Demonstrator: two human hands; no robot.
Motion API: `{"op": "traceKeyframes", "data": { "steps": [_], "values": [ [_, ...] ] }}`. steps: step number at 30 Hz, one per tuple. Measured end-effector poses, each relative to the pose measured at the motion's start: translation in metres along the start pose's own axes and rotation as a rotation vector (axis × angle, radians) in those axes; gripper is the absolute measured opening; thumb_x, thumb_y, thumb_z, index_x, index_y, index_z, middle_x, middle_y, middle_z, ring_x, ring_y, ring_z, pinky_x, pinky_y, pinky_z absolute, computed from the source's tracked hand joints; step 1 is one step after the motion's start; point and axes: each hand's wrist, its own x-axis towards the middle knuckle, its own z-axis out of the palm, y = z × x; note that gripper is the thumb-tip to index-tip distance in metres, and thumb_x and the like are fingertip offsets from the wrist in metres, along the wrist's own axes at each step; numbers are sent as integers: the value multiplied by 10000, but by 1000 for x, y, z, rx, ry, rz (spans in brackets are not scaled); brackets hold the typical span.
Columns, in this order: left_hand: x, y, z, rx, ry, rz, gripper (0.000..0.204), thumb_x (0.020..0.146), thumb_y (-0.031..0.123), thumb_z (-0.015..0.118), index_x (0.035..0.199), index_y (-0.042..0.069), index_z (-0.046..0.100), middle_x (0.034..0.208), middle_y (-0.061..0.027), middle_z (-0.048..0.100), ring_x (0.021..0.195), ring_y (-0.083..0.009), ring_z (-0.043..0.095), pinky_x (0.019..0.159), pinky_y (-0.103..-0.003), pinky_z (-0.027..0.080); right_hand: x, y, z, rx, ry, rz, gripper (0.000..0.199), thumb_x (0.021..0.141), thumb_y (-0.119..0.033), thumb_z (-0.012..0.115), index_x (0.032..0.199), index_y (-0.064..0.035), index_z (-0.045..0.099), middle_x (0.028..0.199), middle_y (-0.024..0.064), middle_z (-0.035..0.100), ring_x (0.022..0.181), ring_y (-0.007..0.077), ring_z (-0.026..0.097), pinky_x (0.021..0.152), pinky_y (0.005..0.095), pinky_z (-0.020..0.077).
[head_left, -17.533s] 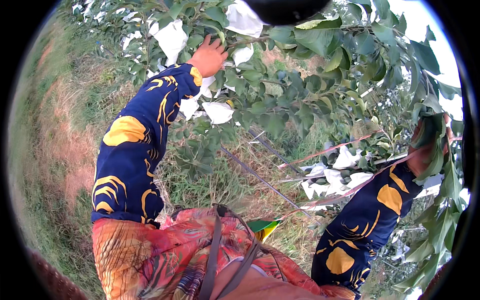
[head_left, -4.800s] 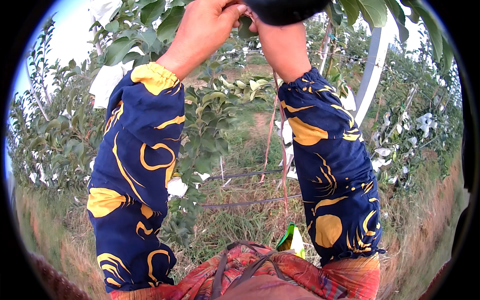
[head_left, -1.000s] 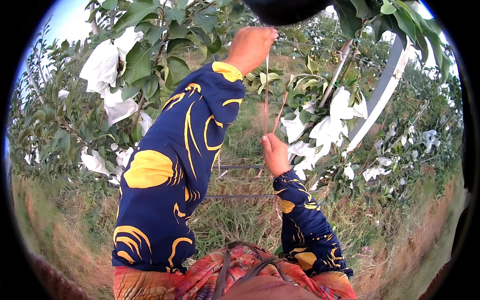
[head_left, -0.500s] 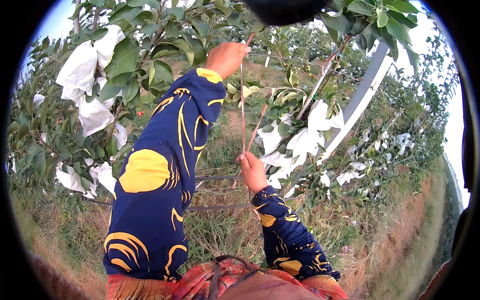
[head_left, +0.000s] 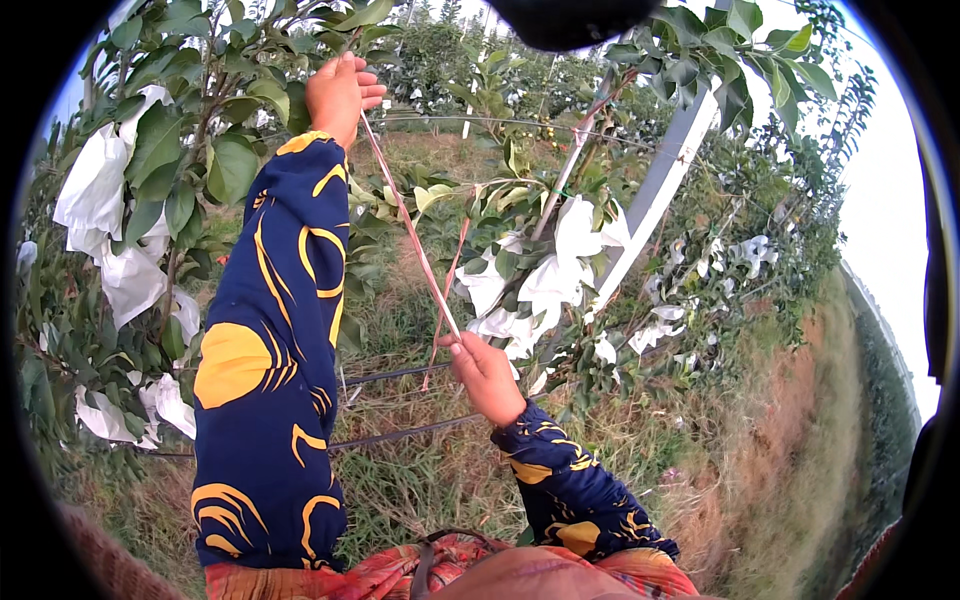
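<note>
A pinkish-red strip of tying twine (head_left: 408, 222) slants taut between my two hands. My right hand (head_left: 485, 378) pinches its lower part between thumb and fingers, and a loose tail hangs beside it. Higher up at the left, my left hand (head_left: 342, 95) is beside a leafy branch (head_left: 265, 95), thumb up and fingers stretched out. The upper end of the twine disappears behind that hand, so whether it loops round the branch cannot be seen. White bags (head_left: 95, 185) hang among the leaves left of my left arm.
More white bags (head_left: 555, 285) hang on a branch to the right, beside a pale slanting post (head_left: 660, 190). Thin wires (head_left: 450, 119) cross ahead, and dark lines (head_left: 400, 433) run low over the grass (head_left: 420, 490). Leaves (head_left: 745, 50) overhang the upper right.
My left hand has moved left to the branch, and its fingers have spread. My right hand has shifted slightly left and down, still pinching the twine, which now slants. The view has shifted.
</note>
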Motion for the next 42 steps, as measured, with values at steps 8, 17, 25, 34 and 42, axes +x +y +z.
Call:
{"op": "traceKeyframes", "data": {
  "steps": [8, 17, 25, 34, 42],
  "values": [
    [-19, -9, 3, 1079, -192, 235, 304, 887, 385, 482, 910, 147, 671, 830, -155, 648, 806, -377, 601, 691, -464, 462, -32, 35, -6, 266, -26, 193, 198, 957, -154, 456, 1028, -17, 580, 593, -42, 424, 521, 52, 395, 486, 216, 340],
    [-53, -18, -9, 1237, -275, 680, 257, 872, 341, 531, 790, 127, 648, 686, -113, 615, 709, -319, 574, 752, -486, 434, -77, 69, -27, 255, -1, 410, 212, 957, -159, 453, 1004, -14, 601, 579, -36, 444, 517, 45, 407, 482, 211, 334],
    [-59, -40, -6, 1063, -137, 715, 160, 822, 284, 586, 803, 156, 680, 742, -53, 649, 773, -266, 589, 833, -542, 417, -88, 82, -33, 114, 10, 488, 240, 959, -197, 456, 1026, -31, 616, 594, -24, 495, 513, 41, 414, 474, 201, 331],
    [-56, -48, -7, 1105, -30, 893, 147, 795, 271, 614, 720, 146, 639, 699, -17, 630, 697, -234, 575, 687, -409, 398, -61, -9, -29, -294, 215, -246, 286, 860, -86, 498, 1129, -5, 550, 1077, 159, 566, 999, 305, 540, 898, 376, 401],
    [-58, -52, -7, 1063, -17, 867, 115, 780, 246, 610, 742, 161, 678, 717, -10, 655, 736, -229, 600, 715, -423, 436, -53, -155, -16, 474, 170, -1168, 237, 928, -312, 467, 913, -106, 582, 895, 35, 575, 798, 156, 496, 796, 404, 379]
  ]
}}
